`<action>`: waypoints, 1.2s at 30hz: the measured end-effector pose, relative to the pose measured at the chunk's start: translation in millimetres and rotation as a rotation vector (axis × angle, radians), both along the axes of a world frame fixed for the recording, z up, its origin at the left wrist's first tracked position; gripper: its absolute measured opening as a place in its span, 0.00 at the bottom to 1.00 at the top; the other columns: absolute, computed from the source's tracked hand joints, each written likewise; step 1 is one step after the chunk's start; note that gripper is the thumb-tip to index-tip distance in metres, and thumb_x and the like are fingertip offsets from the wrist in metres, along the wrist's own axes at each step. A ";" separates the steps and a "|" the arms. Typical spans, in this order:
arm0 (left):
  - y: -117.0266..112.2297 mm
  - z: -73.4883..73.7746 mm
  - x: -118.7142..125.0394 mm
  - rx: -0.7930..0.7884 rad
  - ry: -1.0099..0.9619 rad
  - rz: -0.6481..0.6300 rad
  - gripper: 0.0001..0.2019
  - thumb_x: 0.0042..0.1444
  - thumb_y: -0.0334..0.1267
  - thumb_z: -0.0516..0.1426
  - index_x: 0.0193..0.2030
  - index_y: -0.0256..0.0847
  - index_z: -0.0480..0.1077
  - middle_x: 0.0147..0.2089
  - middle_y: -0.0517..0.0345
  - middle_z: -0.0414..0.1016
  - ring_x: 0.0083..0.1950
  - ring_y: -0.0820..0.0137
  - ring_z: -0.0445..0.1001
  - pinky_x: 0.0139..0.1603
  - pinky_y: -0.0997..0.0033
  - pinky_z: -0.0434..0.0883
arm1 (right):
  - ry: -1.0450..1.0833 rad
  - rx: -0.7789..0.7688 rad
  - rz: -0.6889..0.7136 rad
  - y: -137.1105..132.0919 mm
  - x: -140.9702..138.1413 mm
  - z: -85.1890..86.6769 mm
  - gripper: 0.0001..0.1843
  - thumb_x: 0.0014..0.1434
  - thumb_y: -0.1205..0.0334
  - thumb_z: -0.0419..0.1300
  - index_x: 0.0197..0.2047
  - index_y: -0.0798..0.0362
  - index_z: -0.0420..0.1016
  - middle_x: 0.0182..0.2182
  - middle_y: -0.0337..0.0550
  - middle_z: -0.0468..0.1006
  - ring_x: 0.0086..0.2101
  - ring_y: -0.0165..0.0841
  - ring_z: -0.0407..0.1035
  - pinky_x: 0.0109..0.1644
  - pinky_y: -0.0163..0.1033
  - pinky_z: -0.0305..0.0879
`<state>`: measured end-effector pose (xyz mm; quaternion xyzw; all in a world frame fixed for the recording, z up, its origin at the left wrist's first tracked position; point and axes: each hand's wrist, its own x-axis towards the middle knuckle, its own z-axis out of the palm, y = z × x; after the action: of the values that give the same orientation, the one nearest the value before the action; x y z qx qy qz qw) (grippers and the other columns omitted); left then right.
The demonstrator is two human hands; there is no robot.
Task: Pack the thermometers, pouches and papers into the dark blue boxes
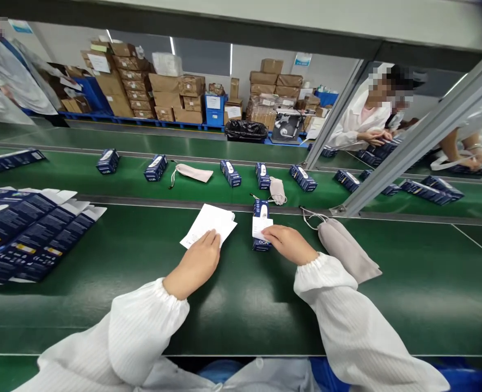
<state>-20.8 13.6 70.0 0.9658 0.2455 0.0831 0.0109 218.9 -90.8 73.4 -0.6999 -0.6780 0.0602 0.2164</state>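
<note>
My left hand (197, 261) lies on the near corner of a stack of white paper leaflets (210, 220) on the green bench, fingers curled together on the top sheet. My right hand (287, 243) rests beside a small dark blue box (261, 218) standing on the bench, its fingertips pressed on a white slip (261, 226) at the box's near end. A grey drawstring pouch (347, 247) lies just right of my right wrist.
Flat blue carton blanks (28, 231) are fanned out at the left. More blue boxes (156, 167) and pouches (194, 172) ride the green conveyor (81, 174) beyond. A slanted metal post (412, 147) stands at right. Co-workers' hands (377, 136) work across the line.
</note>
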 end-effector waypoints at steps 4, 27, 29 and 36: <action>18.0 19.7 15.1 -0.087 0.140 0.055 0.17 0.59 0.23 0.42 0.47 0.29 0.69 0.43 0.39 0.75 0.44 0.58 0.75 0.47 0.59 0.69 | -0.011 0.067 -0.191 3.8 1.2 -3.0 0.13 0.64 0.59 0.49 0.32 0.52 0.70 0.29 0.42 0.76 0.29 0.34 0.69 0.33 0.37 0.59; -43.9 9.4 43.8 -1.854 -1.072 0.241 0.25 0.59 0.55 0.51 0.53 0.37 0.69 0.51 0.45 0.76 0.51 0.57 0.75 0.50 0.59 0.73 | -0.157 0.327 0.123 -16.4 -78.3 14.1 0.18 0.66 0.57 0.49 0.25 0.51 0.65 0.23 0.41 0.72 0.27 0.32 0.67 0.33 0.38 0.63; -43.7 2.1 46.1 -1.885 -1.030 0.216 0.24 0.57 0.53 0.54 0.53 0.37 0.68 0.49 0.45 0.77 0.49 0.56 0.76 0.47 0.58 0.74 | -0.136 0.282 0.144 -14.5 -72.7 14.0 0.19 0.66 0.56 0.49 0.24 0.52 0.65 0.22 0.40 0.72 0.26 0.32 0.66 0.32 0.37 0.61; -47.0 -35.5 49.7 -2.049 -0.780 0.194 0.22 0.54 0.46 0.60 0.53 0.37 0.68 0.48 0.43 0.77 0.48 0.57 0.77 0.49 0.57 0.72 | 0.200 0.160 -0.547 29.8 62.9 33.2 0.10 0.61 0.55 0.55 0.36 0.50 0.75 0.36 0.41 0.78 0.39 0.33 0.71 0.47 0.36 0.63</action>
<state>28.8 -33.4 34.4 0.3829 0.2526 0.1397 0.8775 281.8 -61.0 106.7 -0.8279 -0.4422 0.0149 0.3448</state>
